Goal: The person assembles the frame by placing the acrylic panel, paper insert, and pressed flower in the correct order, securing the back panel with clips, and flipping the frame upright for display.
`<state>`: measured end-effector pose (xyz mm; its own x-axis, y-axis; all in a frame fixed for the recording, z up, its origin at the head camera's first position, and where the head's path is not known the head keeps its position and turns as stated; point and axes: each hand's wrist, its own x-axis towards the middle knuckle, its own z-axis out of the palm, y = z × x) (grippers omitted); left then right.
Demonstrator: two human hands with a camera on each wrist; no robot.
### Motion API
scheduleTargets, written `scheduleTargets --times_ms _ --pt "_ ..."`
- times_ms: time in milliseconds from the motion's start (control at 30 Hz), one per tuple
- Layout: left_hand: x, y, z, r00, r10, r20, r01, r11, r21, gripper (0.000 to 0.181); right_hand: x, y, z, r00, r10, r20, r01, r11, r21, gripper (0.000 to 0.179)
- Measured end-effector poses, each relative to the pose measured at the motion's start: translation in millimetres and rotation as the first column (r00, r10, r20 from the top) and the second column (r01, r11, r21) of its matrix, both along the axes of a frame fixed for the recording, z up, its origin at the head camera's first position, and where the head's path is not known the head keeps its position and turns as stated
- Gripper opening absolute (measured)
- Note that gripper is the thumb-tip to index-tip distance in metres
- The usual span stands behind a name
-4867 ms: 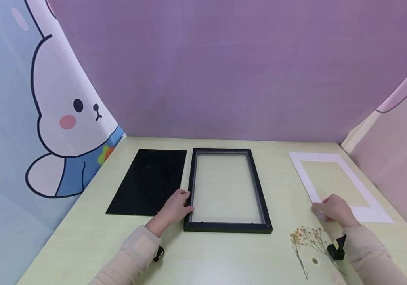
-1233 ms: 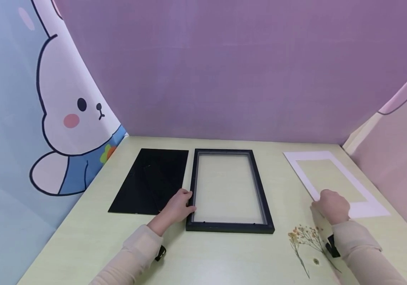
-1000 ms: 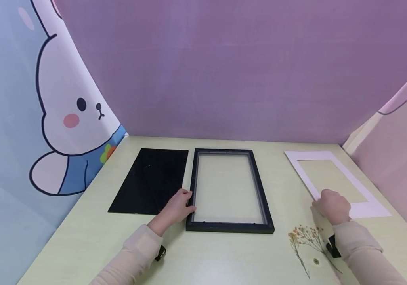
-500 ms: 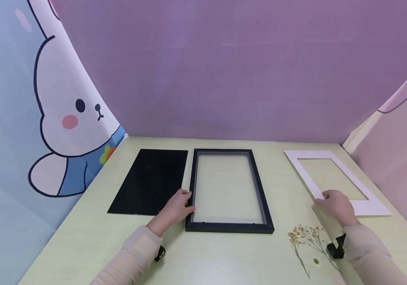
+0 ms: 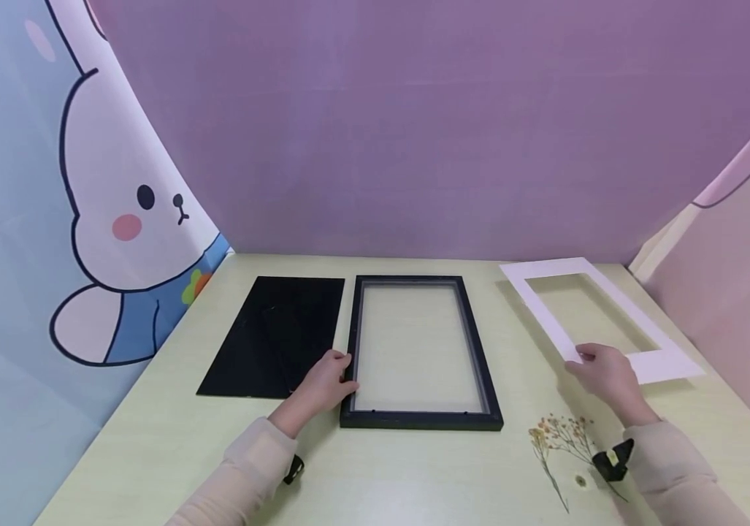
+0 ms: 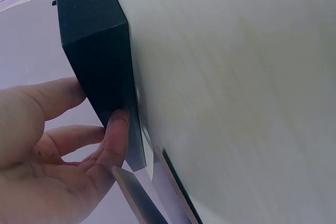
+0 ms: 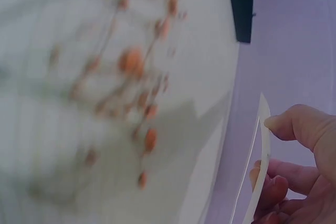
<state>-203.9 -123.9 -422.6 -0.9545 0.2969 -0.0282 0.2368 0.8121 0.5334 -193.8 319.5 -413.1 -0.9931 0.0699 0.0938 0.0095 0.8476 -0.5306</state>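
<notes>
Thin white rectangular card mat [image 5: 544, 314] is up off the pale table [image 5: 414, 475], near-left corner clamped between thumb and fingers of the right hand [image 5: 609, 376]. Left hand [image 5: 319, 383] grips the black rectangular frame [image 5: 421, 420] by its left side.

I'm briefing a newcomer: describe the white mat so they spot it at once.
Find the table, then the black frame in its middle. To the frame's right, the right hand pinches the white mat, held above the table. Unlike the frame and the black panel, it is a white rectangle with a cut-out window.
</notes>
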Motion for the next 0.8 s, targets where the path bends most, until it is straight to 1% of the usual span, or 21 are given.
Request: scheduleTargets --times_ms 133,367,567,800 --pt "0.7 -0.1 0.3 1.0 -0.003 -0.008 0.003 1.0 -0.002 0.051 0.1 -12 4.1 1.0 0.013 -0.026 -0.013 1.0 -0.005 0.048" --pt "1.0 1.2 0.3 1.0 0.013 0.008 -0.013 1.0 0.019 0.053 2.7 -25 9.5 0.998 0.04 -0.056 -0.042 0.999 -0.023 0.047" --pt "0.7 1.9 0.4 1.0 0.019 0.014 -0.019 1.0 0.019 0.053 4.4 -35 10.3 0.997 0.06 -0.058 -0.062 0.997 -0.035 0.047" --pt "1.3 2.1 1.2 1.0 0.02 0.017 -0.02 1.0 0.02 0.053 7.4 -53 11.3 0.992 0.08 -0.094 -0.084 0.996 -0.041 0.043"
